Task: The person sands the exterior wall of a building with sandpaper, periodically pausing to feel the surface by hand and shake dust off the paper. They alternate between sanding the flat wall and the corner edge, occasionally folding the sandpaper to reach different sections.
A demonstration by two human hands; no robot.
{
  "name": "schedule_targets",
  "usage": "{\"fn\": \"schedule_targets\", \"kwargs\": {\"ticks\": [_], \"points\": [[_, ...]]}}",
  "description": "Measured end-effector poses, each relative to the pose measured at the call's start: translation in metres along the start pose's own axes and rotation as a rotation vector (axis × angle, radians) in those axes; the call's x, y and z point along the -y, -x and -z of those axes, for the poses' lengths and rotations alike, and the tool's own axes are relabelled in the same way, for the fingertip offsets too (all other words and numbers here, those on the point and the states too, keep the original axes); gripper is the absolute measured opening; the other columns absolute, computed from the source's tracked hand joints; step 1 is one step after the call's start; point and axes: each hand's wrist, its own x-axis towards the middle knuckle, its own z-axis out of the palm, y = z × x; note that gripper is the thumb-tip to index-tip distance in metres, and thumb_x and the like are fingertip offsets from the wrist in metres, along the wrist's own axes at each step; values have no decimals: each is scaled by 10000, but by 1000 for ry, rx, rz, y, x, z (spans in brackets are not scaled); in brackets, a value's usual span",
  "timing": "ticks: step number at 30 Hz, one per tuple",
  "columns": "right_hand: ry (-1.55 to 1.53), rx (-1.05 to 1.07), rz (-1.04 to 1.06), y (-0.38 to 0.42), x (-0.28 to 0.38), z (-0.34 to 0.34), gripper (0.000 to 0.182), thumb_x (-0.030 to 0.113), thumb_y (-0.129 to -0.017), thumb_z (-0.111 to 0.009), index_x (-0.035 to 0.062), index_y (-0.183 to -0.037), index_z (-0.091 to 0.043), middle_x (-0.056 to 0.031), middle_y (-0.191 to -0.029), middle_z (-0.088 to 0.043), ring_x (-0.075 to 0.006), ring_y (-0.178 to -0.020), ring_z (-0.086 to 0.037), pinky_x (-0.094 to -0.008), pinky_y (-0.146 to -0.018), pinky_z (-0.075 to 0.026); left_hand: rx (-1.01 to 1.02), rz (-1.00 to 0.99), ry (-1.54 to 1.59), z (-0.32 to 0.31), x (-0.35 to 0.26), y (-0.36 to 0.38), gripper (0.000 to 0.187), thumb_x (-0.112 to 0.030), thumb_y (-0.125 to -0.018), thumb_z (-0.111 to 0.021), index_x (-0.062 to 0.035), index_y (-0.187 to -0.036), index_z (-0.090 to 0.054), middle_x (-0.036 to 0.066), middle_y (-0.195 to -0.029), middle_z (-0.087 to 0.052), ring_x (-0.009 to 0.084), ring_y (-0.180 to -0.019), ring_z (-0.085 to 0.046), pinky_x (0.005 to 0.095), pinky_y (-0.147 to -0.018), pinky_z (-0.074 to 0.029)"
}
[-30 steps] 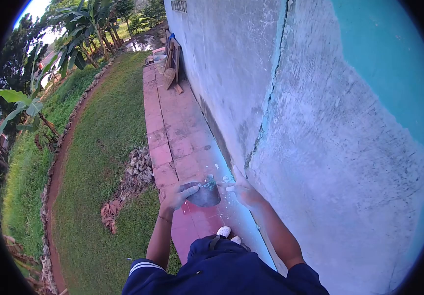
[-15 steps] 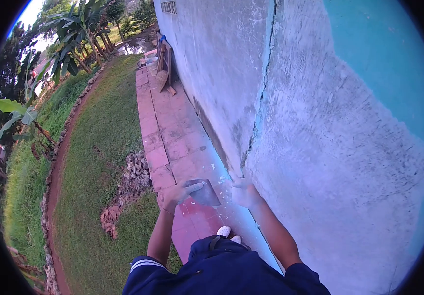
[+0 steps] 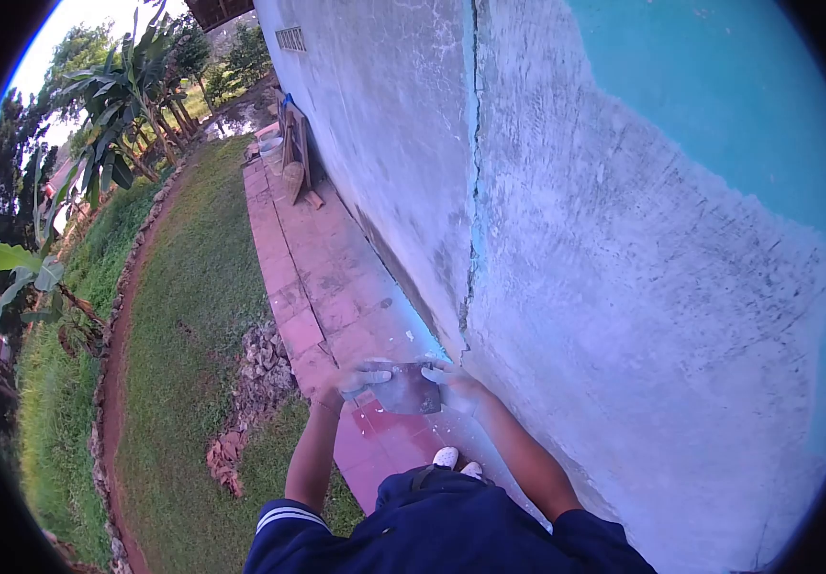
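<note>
A dark, dusty sheet of sandpaper (image 3: 409, 392) is stretched between my hands at waist height, above the red tiled walkway. My left hand (image 3: 352, 382) is closed on its left edge, thumb lying over the top face. On the opposite edge, my right hand (image 3: 455, 385) pinches the sheet, with pale dust over its fingers. Close to my right arm rises the scraped wall (image 3: 604, 287), grey-white with a patch of turquoise paint (image 3: 719, 105). A long vertical crack (image 3: 475, 172) runs down it.
Pink-red tiles (image 3: 336, 258) lead along the wall, with white flakes near my shoes (image 3: 446, 457). Farther along, buckets (image 3: 270, 149) and boards (image 3: 295, 153) lean by the wall. Left of the walkway are a stone pile (image 3: 265, 364), grass (image 3: 188, 258) and banana plants (image 3: 135, 96).
My right hand has moved left from beside the wall and taken hold of the sandpaper's right edge. My left hand keeps its grip. The view has shifted slightly to the right.
</note>
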Motion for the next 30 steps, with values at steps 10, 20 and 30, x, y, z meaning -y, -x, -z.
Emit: {"fn": "schedule_targets", "kwargs": {"ticks": [10,20,30], "points": [[1176,-554,664,11,8,5,380,64,-819,-793,23,-1178,-678,-101,-959,-726,-151,-818,-702,-325,-739,-562,-162,-2,-637,-52,-35,9,332,-189,-856,-828,-7,-1101,-697,30,-929,-730,112,-823,-670,286,-729,-544],[1241,-650,618,45,20,-27,505,144,-844,-773,22,-1312,-626,-216,-1162,-705,-324,-1036,-705,-394,-881,-541,-432,-195,-695,-86,-14,-2,255,-110,-842,-784,-5,-1072,-746,76,-869,-763,127,-770,-706,305,-700,-571],[569,-243,475,125,75,-51,641,-43,-905,-533,-17,-1531,-394,-71,-820,-713,-226,-1075,-709,-197,-543,-433,-272,-393,-751,-112,-47,4,247,-132,-893,-759,-32,-1117,-732,69,-1025,-755,154,-873,-693,331,-820,-559]]}}
